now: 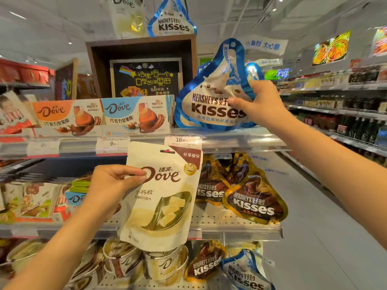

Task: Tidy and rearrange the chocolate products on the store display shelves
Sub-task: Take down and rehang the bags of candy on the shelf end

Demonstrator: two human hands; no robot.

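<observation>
While both hands are occupied, I list the holdings first: my left hand [109,185] pinches the cream Dove pouch [161,195] by its left edge, thumb on the front, held upright in the air before the middle shelf; my right hand [257,105] grips the blue Kisses bag [211,97] by its right side, its base touching the upper shelf rail [240,139]. Step in hand, as I judge it: seating the Kisses bag upright just beside the Dove boxes [104,116]; best done by pressing its base flat behind the rail, label forward, above the price tag [182,141], before letting go, since the soft bag may slump. The pouch waits its turn. Middle shelf: gold Kisses bags [251,197] leaning at the right end, mixed packets at the left. Lower shelf: Dove tubs [165,264], more Kisses bags. Behind: a dark chalkboard sign [146,78] in a wooden frame. Room: an aisle to the right, bottle shelving [345,114] well apart, lit ceiling.
</observation>
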